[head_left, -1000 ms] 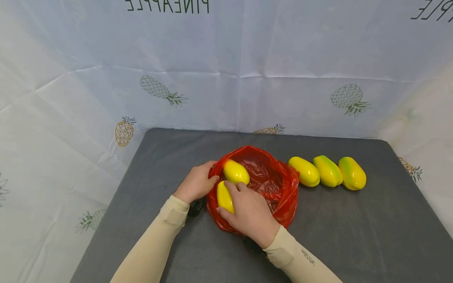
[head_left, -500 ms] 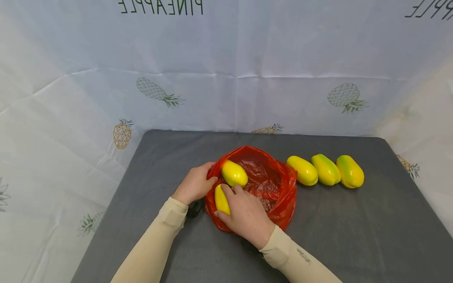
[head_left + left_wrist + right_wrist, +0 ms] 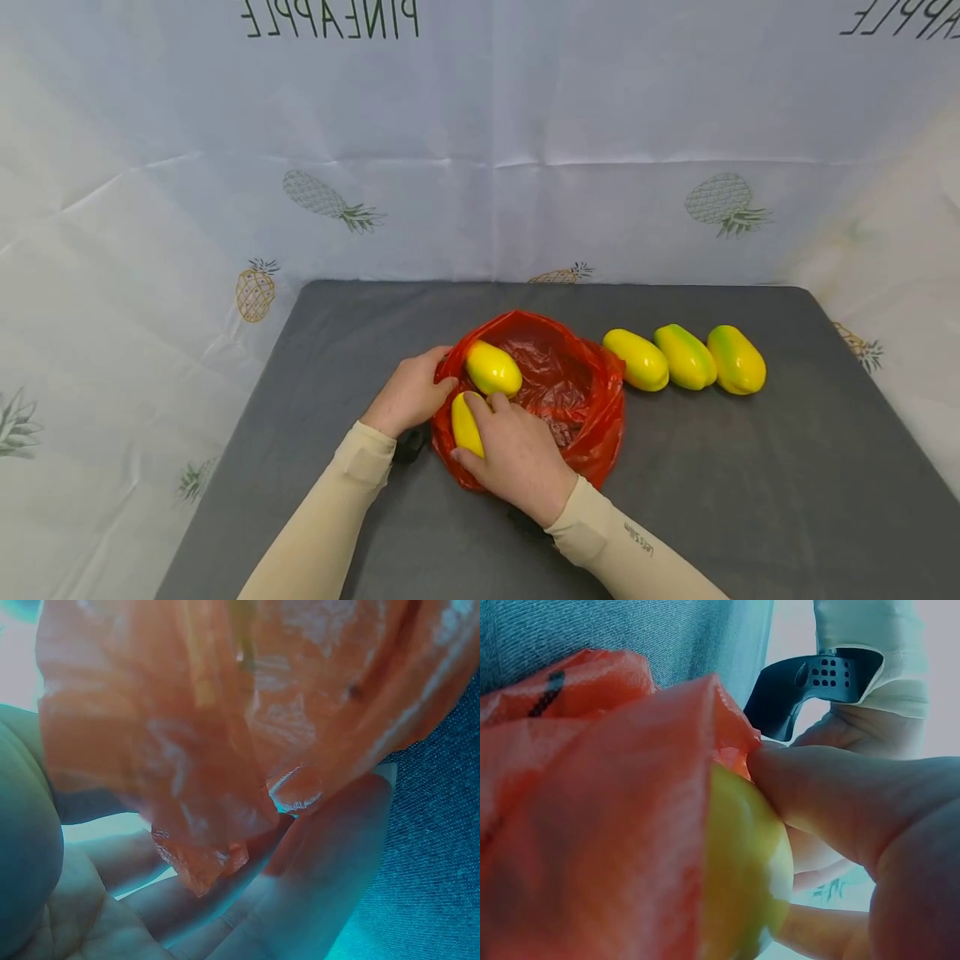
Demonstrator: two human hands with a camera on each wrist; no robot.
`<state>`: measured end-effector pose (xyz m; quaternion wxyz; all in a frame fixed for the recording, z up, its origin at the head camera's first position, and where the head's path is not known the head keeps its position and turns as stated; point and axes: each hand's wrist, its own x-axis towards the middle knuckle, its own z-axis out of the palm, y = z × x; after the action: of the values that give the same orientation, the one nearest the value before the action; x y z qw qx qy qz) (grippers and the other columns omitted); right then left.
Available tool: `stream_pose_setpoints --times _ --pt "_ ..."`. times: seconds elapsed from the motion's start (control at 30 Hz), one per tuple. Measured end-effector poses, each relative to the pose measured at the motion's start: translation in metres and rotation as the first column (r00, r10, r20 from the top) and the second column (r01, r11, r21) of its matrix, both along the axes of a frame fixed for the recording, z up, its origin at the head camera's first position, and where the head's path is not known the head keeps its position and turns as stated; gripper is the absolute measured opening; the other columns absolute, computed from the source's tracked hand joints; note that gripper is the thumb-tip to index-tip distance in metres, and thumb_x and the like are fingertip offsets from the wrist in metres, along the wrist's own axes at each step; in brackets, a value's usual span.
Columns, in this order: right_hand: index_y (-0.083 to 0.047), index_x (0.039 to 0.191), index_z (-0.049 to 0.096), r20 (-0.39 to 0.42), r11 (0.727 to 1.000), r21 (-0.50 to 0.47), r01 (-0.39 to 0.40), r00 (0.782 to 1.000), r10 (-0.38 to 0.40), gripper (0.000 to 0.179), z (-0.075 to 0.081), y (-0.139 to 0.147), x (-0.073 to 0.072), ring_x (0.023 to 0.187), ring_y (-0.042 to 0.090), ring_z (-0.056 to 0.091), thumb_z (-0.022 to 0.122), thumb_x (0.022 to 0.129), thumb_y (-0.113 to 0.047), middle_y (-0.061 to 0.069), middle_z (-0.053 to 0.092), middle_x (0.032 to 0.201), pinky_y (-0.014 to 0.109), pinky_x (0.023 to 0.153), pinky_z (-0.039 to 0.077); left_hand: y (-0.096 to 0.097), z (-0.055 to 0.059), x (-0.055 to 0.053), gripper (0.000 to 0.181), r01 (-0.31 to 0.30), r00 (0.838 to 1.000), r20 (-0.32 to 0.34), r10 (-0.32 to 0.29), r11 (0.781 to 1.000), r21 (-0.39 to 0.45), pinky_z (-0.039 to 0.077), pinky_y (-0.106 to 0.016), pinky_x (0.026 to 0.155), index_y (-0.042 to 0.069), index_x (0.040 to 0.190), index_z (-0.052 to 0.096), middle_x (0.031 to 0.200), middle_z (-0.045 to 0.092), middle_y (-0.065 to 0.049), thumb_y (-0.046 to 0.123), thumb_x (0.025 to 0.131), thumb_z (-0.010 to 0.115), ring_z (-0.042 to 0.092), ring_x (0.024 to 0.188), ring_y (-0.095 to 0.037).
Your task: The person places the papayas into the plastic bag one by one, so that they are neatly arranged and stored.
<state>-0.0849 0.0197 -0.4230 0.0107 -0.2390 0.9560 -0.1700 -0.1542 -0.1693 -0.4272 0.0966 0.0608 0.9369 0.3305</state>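
Note:
A red plastic bag [image 3: 607, 417] stands with its mouth spread open upward. My left hand [image 3: 408, 390] holds its left rim, the thumb on the inner side; in the left wrist view, thin red film lies between thumb and fingers. My right hand [image 3: 525, 458] reaches over the near rim and grips a yellow papaya-like fruit [image 3: 465, 425] at the bag's near left, its right side hidden by the hand. In the right wrist view this fruit [image 3: 746, 877] is partly behind the bag's film. Another yellow fruit [image 3: 493, 369] lies inside the bag, just beyond the held one.
Right of the bag, three yellow-green fruits lie in a row: one close by the bag [image 3: 637, 360], a middle one [image 3: 686, 357] and a far right one [image 3: 737, 360]. A dark grey cloth covers the table [image 3: 720, 500]. A pineapple-print curtain [image 3: 495, 100] hangs behind it.
The right hand, still gripping its fruit, has shifted very slightly left and toward me. The left hand keeps its hold on the rim. The head view has drifted a little.

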Motion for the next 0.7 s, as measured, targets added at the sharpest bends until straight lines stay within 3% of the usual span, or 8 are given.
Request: stream_pose_setpoints --times 0.7 --pt "-0.014 0.146 0.061 -0.002 1.000 0.005 -0.009 1.000 0.009 0.074 0.0024 0.0014 0.0012 0.075 0.016 0.064 0.083 0.090 -0.056 0.006 0.069 0.110 0.035 0.064 0.062 -0.0019 -0.0022 0.0018 0.054 0.001 1.000 0.002 -0.001 1.000 -0.004 0.066 -0.048 0.097 0.007 0.154 0.056 0.137 0.074 -0.015 0.020 0.104 0.071 0.075 0.100 -0.026"
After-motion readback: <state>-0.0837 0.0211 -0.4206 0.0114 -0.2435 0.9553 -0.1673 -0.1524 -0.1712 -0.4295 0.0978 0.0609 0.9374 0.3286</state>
